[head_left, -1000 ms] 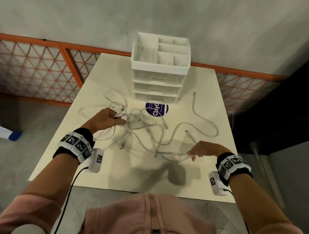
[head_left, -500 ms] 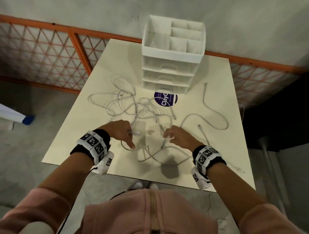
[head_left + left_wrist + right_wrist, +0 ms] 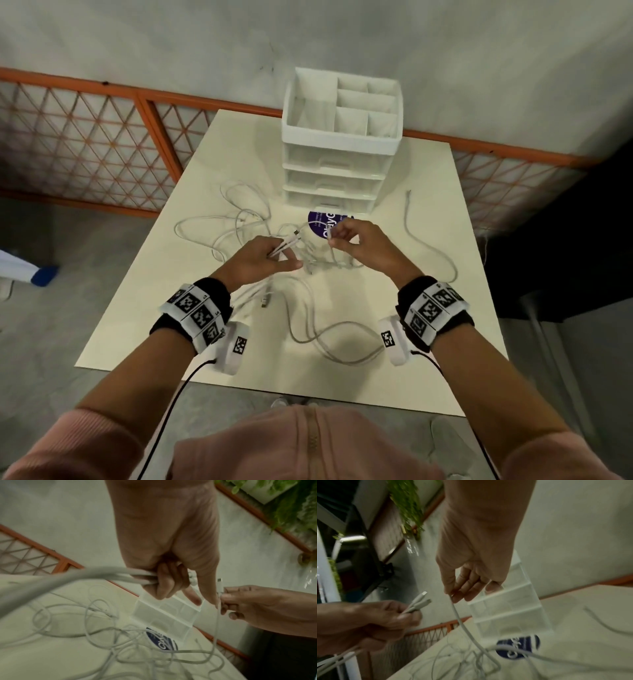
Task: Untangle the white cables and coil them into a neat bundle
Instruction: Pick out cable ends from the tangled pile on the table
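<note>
While the white cables [image 3: 308, 274] sprawl tangled at frame centre on the table [image 3: 428, 377], left hand [image 3: 260, 258] grips apparently two plug ends; right hand [image 3: 363, 246] pinches one end.

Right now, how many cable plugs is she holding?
3: two plugs together in her left hand, one pinched in her right hand. Others may be hidden.
</note>
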`<move>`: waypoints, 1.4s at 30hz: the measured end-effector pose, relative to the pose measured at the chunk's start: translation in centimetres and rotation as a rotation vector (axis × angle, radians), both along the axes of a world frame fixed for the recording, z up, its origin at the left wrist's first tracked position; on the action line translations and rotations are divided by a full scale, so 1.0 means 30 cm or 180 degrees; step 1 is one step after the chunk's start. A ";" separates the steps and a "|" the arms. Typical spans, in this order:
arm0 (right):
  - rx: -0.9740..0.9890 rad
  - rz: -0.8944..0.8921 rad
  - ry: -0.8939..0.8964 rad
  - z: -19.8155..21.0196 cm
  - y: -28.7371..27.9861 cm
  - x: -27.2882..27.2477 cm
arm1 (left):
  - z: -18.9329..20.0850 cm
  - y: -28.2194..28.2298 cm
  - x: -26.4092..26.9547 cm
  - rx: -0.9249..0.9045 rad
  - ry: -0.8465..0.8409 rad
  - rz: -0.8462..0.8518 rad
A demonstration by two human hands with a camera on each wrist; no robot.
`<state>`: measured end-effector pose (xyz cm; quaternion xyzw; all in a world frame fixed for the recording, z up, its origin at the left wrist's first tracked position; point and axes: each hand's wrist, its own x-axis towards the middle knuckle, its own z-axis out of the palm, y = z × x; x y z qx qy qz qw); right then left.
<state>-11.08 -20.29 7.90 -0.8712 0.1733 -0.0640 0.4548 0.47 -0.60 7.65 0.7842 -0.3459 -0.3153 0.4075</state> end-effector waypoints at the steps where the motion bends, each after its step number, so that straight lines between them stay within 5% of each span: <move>1: 0.0076 0.0080 -0.0046 0.029 0.004 0.021 | 0.014 -0.015 -0.003 -0.0247 0.0117 0.0064; 9: 0.0982 0.0291 -0.0443 0.127 0.085 0.113 | 0.078 -0.067 -0.019 -0.0860 0.0279 0.0285; 13: 0.1089 0.0765 -0.0002 0.091 0.099 0.077 | 0.120 -0.071 0.000 -0.1230 0.0334 0.0572; 19: 0.0223 0.1234 0.0888 0.056 0.004 0.030 | 0.138 -0.071 -0.002 -0.1386 -0.0114 0.0860; 26: -0.0712 0.1125 0.1467 0.056 -0.098 0.029 | 0.199 -0.100 -0.051 -0.2251 0.0521 0.0656; 30: -0.1042 0.0872 0.1295 0.056 -0.094 0.046 | 0.228 -0.104 -0.049 -0.2517 0.0592 0.0827; 32: -0.0724 0.0742 0.1085 0.069 -0.090 0.054 | 0.221 -0.106 -0.033 -0.2490 0.0521 0.0984; 37: 0.0059 0.0296 -0.0212 0.214 -0.087 0.058 | 0.167 -0.105 -0.005 -0.2263 0.0469 0.1130; 42: 0.0444 -0.0123 -0.1316 0.381 -0.099 0.057 | 0.157 -0.096 0.009 -0.2542 0.0985 0.1070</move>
